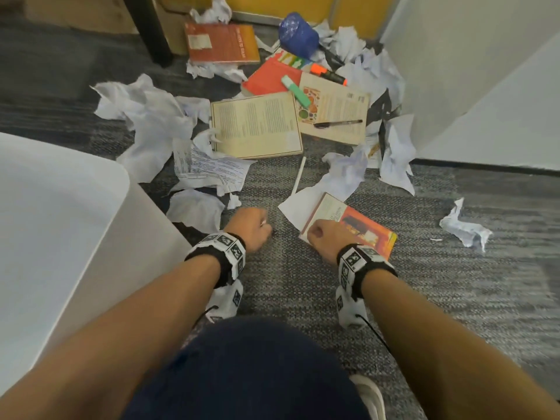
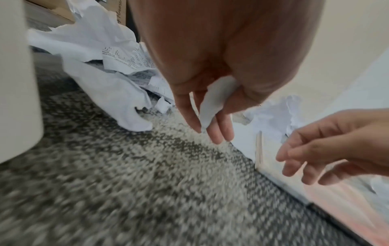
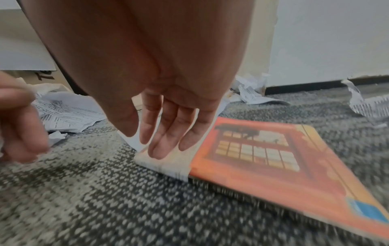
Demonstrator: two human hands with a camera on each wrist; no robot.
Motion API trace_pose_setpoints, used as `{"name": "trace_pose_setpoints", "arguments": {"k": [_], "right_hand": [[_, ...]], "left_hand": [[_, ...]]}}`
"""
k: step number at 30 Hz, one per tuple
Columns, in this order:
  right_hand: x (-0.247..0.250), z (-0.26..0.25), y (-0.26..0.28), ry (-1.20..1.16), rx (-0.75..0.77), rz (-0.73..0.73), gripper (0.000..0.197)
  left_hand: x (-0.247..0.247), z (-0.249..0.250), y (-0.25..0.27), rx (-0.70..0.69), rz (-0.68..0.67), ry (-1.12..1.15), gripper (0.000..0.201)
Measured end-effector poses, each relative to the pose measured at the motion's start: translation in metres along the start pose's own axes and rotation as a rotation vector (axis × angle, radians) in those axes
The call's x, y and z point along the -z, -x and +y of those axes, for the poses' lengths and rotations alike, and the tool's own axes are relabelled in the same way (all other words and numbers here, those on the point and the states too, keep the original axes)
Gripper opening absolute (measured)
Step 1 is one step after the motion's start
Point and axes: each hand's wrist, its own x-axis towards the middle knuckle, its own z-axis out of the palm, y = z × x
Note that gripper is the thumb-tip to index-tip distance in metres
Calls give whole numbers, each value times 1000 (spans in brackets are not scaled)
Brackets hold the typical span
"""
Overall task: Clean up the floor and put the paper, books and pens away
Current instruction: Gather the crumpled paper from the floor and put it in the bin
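My left hand point(image 1: 257, 227) hovers low over the grey carpet and pinches a small white paper scrap point(image 2: 212, 103) between thumb and fingers. My right hand point(image 3: 164, 143) hangs open, fingers straight and pointing down at the near left corner of an orange-covered book point(image 3: 273, 158) lying flat on the carpet; I cannot tell if they touch it. Further back lie several books, one cream-coloured point(image 1: 256, 125), a black pen point(image 1: 338, 123), a green highlighter point(image 1: 295, 90), an orange highlighter point(image 1: 328, 73) and much crumpled paper point(image 1: 145, 116).
A white bin point(image 1: 60, 222) stands at my left. A tipped blue mesh pen cup point(image 1: 298, 33) lies at the back by a dark table leg point(image 1: 151, 34). White walls point(image 1: 485, 86) close the right side. One crumpled sheet point(image 1: 465, 227) lies alone at right.
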Motion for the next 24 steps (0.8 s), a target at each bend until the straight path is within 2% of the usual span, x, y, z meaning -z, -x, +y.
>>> {"name": "trace_pose_setpoints", "arguments": {"k": [3, 5, 7, 9, 12, 14, 16, 18, 20, 24], "right_hand": [[23, 0, -9, 40, 32, 131, 26], [38, 0, -19, 62, 28, 280, 45], [53, -1, -30, 66, -15, 429, 62], [64, 1, -41, 101, -77, 495, 75], [73, 6, -61, 179, -180, 470, 87], [75, 9, -75, 179, -240, 362, 88], [76, 9, -87, 188, -257, 222, 81], [74, 9, -99, 194, -247, 123, 73], [69, 8, -108, 215, -224, 90, 71], [55, 3, -116, 236, -202, 199, 70]], "left_hand": [[17, 10, -19, 103, 248, 60, 13], [27, 12, -32, 303, 340, 116, 30], [36, 9, -47, 561, 281, 157, 58], [38, -2, -61, 713, 187, 77, 81], [35, -23, -76, 815, 131, -107, 95], [33, -35, -81, 875, 111, -118, 103], [32, -47, -81, 944, 46, -60, 111], [27, -57, -79, 957, -9, 0, 104], [21, -60, -73, 955, 30, 48, 96], [17, -54, -66, 982, 111, 75, 84]]}}
